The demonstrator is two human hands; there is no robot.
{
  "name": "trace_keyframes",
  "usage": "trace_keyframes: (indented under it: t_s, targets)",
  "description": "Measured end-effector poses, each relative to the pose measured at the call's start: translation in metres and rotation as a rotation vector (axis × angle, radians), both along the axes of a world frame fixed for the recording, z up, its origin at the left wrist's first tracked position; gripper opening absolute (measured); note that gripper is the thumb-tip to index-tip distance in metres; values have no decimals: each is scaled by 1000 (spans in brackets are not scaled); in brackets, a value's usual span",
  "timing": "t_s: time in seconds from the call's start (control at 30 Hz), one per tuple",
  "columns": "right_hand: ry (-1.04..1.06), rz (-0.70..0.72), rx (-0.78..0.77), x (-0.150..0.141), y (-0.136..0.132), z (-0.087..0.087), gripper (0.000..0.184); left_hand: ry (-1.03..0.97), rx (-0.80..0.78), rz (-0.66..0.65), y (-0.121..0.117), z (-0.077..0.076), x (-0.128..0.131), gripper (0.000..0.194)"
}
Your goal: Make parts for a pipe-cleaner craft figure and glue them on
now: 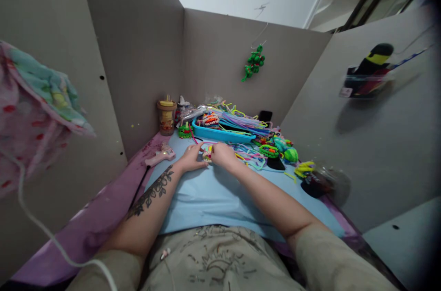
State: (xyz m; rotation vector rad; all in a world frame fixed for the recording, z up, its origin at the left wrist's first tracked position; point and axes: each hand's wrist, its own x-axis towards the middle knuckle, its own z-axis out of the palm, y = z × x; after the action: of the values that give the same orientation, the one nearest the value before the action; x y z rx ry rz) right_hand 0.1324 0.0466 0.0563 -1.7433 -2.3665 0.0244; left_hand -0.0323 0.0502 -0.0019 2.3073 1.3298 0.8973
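Note:
Between my two hands is a small craft piece in cream, yellow and pink, held just above the light blue table cover. My left hand reaches it from the left, with thumb and fingers curved about its side. From the right, the fingers of my right hand pinch its upper edge and hide part of it. Loose coloured strands lie just right of my right hand. A pink glue gun with a black cord rests to the left of my left hand.
Behind my hands stands a blue tray heaped with long pastel strands. A lidded cup is at the back left. Green woven pieces and a dark container are on the right. Grey panels enclose the table.

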Motion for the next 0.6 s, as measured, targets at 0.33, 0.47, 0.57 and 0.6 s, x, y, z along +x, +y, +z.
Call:
trace_keyframes:
  t_s: [0.33,0.47,0.57,0.6]
  targets:
    - [302,76,89,36,17,-14,17,-13,60,10,5,-7,3,75]
    - [456,139,179,54,25,-31,34,-64,63,43,7,-6,13,67]
    - [546,165,127,56,30,-50,49,-116,67,73,9,-6,21,62]
    - [573,163,107,55,31,-55,51,-129,71,81,10,-6,23,61]
